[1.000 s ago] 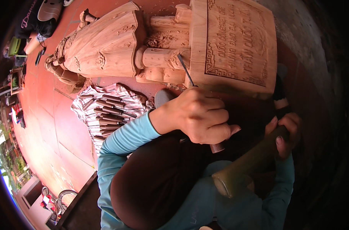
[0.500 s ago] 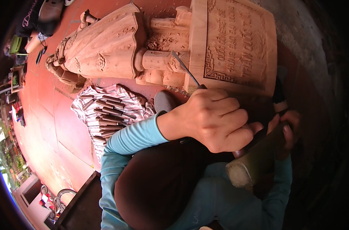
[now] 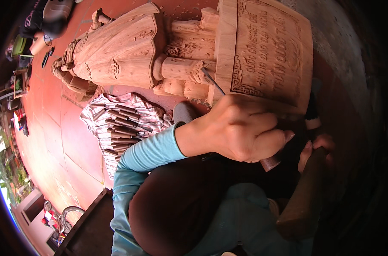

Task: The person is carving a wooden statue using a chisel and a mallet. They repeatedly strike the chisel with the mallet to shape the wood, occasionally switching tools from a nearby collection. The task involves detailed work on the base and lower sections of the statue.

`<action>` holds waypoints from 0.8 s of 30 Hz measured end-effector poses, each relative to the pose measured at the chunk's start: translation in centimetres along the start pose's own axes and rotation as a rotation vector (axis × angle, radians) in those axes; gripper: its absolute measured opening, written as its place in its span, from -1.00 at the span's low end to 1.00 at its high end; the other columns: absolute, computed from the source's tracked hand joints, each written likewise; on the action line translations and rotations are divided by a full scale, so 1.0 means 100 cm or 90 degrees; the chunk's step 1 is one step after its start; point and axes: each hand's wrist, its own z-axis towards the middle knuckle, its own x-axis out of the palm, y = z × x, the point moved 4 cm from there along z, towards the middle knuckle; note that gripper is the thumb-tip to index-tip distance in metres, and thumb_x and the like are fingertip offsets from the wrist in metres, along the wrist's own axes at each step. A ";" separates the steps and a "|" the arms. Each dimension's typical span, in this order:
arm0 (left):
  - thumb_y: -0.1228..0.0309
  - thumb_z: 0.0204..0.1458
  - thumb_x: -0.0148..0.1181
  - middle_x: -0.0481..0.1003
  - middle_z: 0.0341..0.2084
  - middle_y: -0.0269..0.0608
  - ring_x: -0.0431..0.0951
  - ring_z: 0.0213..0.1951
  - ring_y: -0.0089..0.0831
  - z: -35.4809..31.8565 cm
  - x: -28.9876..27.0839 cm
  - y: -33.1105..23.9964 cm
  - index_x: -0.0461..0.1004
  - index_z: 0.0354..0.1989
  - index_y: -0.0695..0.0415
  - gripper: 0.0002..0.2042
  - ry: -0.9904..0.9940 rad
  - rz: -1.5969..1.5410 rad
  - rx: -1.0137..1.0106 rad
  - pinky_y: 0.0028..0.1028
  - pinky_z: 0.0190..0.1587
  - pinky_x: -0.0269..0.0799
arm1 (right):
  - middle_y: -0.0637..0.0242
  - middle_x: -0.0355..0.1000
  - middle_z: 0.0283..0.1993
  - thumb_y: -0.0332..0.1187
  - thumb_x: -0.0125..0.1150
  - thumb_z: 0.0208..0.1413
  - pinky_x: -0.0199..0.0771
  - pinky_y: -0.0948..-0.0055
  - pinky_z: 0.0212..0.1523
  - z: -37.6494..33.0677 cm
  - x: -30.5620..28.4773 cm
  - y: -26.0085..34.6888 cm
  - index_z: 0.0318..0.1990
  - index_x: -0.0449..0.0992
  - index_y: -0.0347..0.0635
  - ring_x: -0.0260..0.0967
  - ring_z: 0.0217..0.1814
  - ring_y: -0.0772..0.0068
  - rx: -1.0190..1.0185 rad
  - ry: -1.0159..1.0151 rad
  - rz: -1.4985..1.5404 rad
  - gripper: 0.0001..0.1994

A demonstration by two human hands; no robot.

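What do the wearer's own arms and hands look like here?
The left hand is bare, with no glove, ring or watch visible, below a light-blue, wrinkled long sleeve reaching the wrist. The right hand also looks ungloved; its cuff is lost in shadow.

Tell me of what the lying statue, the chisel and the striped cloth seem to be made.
The statue looks like bare wood, matte, with visible grain. The chisel has a thin, dark blade, probably metal, and a smooth brown handle, maybe wood. The striped cloth seems matte fabric, from its creases.
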 end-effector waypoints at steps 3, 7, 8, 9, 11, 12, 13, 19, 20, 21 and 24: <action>0.56 -0.20 0.30 0.21 -0.81 -0.43 0.22 -0.83 -0.59 0.004 0.000 0.003 0.12 -0.78 0.06 -0.61 -0.006 -0.011 -0.009 -0.58 -0.83 0.11 | 0.20 0.23 -0.41 -0.79 0.10 -0.16 0.21 0.34 -0.53 0.009 0.006 -0.002 0.02 0.17 -0.18 0.17 -0.46 0.32 -0.133 -0.109 -0.022 -0.45; 0.57 -0.20 0.30 0.20 -0.80 -0.44 0.22 -0.82 -0.59 0.000 0.004 0.004 0.12 -0.77 0.06 -0.61 0.004 -0.026 -0.016 -0.57 -0.83 0.11 | 0.18 0.23 -0.41 -0.79 0.11 -0.16 0.22 0.35 -0.56 0.013 0.009 -0.004 0.04 0.17 -0.18 0.19 -0.50 0.32 -0.231 -0.158 -0.007 -0.44; 0.57 -0.20 0.29 0.19 -0.80 -0.44 0.23 -0.82 -0.58 -0.001 0.006 0.004 0.12 -0.77 0.06 -0.61 -0.008 -0.020 -0.020 -0.56 -0.83 0.12 | 0.18 0.23 -0.41 -0.78 0.12 -0.16 0.23 0.35 -0.55 0.011 0.010 -0.006 0.05 0.16 -0.18 0.20 -0.49 0.31 -0.224 -0.170 -0.020 -0.43; 0.57 -0.20 0.29 0.18 -0.80 -0.44 0.23 -0.82 -0.58 -0.002 0.007 0.004 0.13 -0.77 0.06 -0.62 -0.020 -0.014 -0.024 -0.56 -0.83 0.13 | 0.18 0.24 -0.41 -0.78 0.12 -0.16 0.24 0.35 -0.55 0.006 0.013 -0.009 0.06 0.16 -0.18 0.22 -0.48 0.30 -0.217 -0.181 -0.033 -0.42; 0.57 -0.19 0.29 0.17 -0.80 -0.44 0.24 -0.82 -0.57 -0.002 0.013 0.005 0.14 -0.77 0.07 -0.63 -0.048 0.017 -0.035 -0.54 -0.82 0.15 | 0.22 0.26 -0.38 -0.71 0.18 -0.14 0.27 0.40 -0.48 0.004 0.013 -0.015 -0.03 0.22 -0.20 0.25 -0.45 0.34 -0.182 -0.172 -0.044 -0.52; 0.58 -0.19 0.28 0.16 -0.80 -0.43 0.25 -0.81 -0.56 -0.002 0.014 0.007 0.15 -0.77 0.08 -0.64 -0.057 0.033 -0.040 -0.53 -0.82 0.16 | 0.26 0.27 -0.36 -0.65 0.23 -0.13 0.29 0.45 -0.41 0.005 0.012 -0.018 -0.13 0.29 -0.22 0.26 -0.43 0.38 -0.155 -0.152 -0.042 -0.63; 0.58 -0.19 0.28 0.15 -0.80 -0.43 0.26 -0.81 -0.55 0.000 0.014 0.008 0.17 -0.77 0.08 -0.65 -0.057 0.047 -0.044 -0.52 -0.82 0.17 | 0.27 0.28 -0.36 -0.64 0.23 -0.12 0.30 0.47 -0.39 0.007 0.010 -0.017 -0.18 0.32 -0.24 0.26 -0.42 0.40 -0.118 -0.126 -0.046 -0.68; 0.53 -0.18 0.30 0.15 -0.82 -0.34 0.24 -0.82 -0.45 0.016 0.019 0.020 0.24 -0.75 0.10 -0.70 -0.054 0.099 -0.110 -0.45 -0.80 0.12 | 0.32 0.27 -0.43 -0.62 0.17 -0.06 0.32 0.52 -0.33 0.011 0.013 -0.026 -0.41 0.35 -0.24 0.25 -0.41 0.49 0.122 -0.125 0.033 -0.88; 0.52 -0.18 0.31 0.15 -0.82 -0.34 0.24 -0.82 -0.44 0.019 0.019 0.023 0.25 -0.74 0.10 -0.70 -0.065 0.115 -0.121 -0.45 -0.79 0.12 | 0.37 0.27 -0.43 -0.57 0.18 -0.03 0.33 0.53 -0.30 0.013 0.011 -0.027 -0.44 0.31 -0.23 0.25 -0.37 0.51 0.185 -0.075 -0.026 -0.86; 0.52 -0.19 0.31 0.16 -0.82 -0.34 0.24 -0.82 -0.43 0.021 0.018 0.026 0.25 -0.74 0.09 -0.70 -0.076 0.131 -0.132 -0.44 -0.79 0.12 | 0.36 0.28 -0.41 -0.54 0.19 0.00 0.34 0.52 -0.29 0.015 0.012 -0.029 -0.40 0.32 -0.24 0.26 -0.36 0.50 0.233 -0.012 -0.085 -0.87; 0.50 -0.20 0.32 0.17 -0.82 -0.32 0.26 -0.81 -0.40 0.024 0.023 0.029 0.26 -0.73 0.10 -0.71 -0.079 0.149 -0.153 -0.42 -0.78 0.12 | 0.18 0.36 -0.21 -0.37 0.19 0.12 0.44 0.46 -0.19 -0.019 0.014 -0.078 -0.15 0.35 -0.32 0.34 -0.19 0.40 0.221 -0.026 -0.076 -0.76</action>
